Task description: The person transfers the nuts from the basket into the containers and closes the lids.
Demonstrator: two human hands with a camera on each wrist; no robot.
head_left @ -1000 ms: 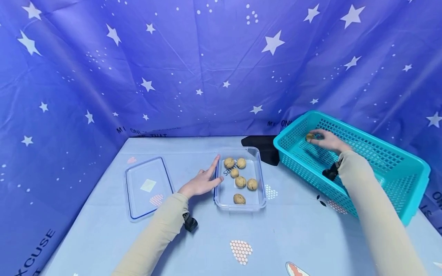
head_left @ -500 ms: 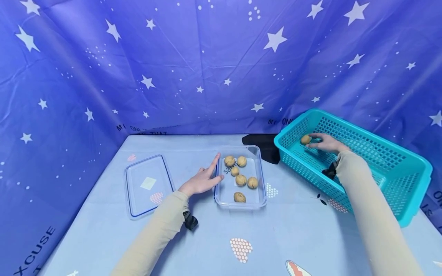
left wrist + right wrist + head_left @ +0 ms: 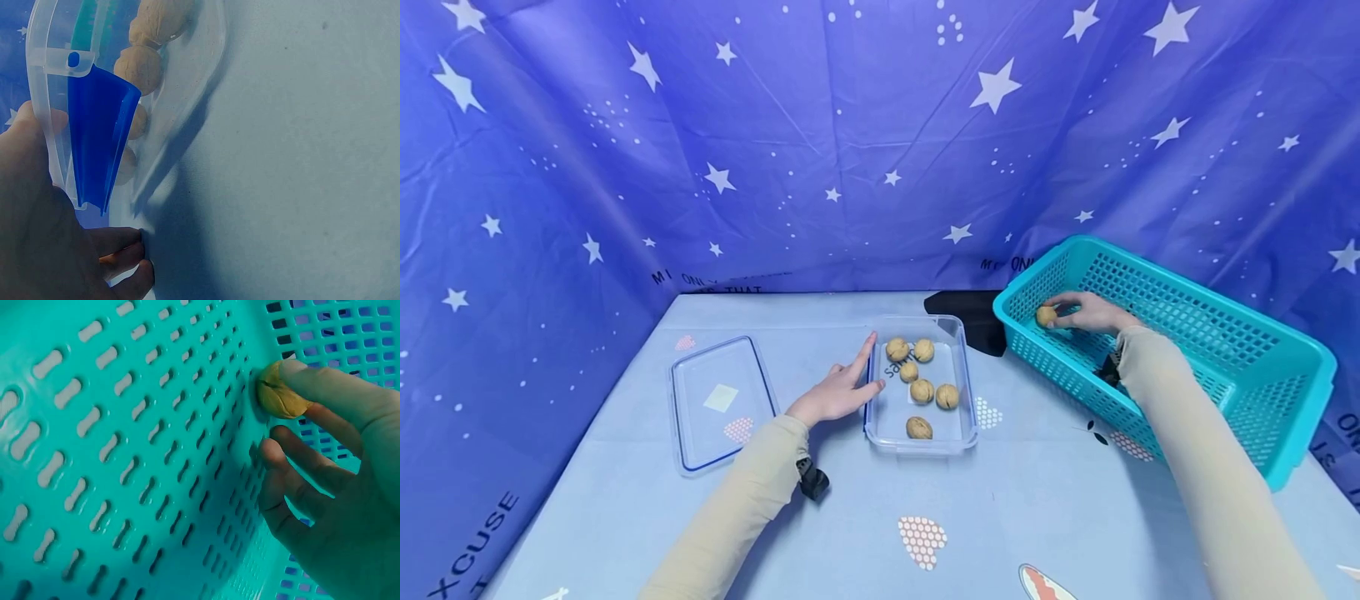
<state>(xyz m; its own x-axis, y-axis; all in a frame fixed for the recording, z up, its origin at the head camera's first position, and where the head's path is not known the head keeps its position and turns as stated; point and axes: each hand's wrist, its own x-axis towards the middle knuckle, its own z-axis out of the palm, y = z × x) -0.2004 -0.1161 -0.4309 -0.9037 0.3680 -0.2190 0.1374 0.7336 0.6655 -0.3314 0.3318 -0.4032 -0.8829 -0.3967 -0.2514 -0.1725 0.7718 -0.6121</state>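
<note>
My right hand (image 3: 1088, 313) is inside the turquoise basket (image 3: 1232, 321), pinching a walnut (image 3: 278, 392) between thumb and index finger; the other fingers curl loosely below. In the right wrist view this walnut is close to the basket's perforated surface. My left hand (image 3: 837, 393) holds the left side of a clear plastic food container (image 3: 957, 439). Its thumb hooks over the rim, while the other fingertips (image 3: 128, 253) rest low by the tablecloth. Several walnuts (image 3: 922, 391) lie spread on the container's floor. A blue side flap (image 3: 100, 137) hangs down beside my left hand.
The clear lid with a blue seal (image 3: 681, 417) lies flat on the table, left of the container. Behind the container, a black patch (image 3: 973, 321) reaches toward the basket. A blue star-printed curtain (image 3: 820, 150) stands behind the table.
My right hand has moved left and slightly nearer inside the basket, and the walnut has moved with it toward the basket's left end. My left hand and the container have stayed put.
</note>
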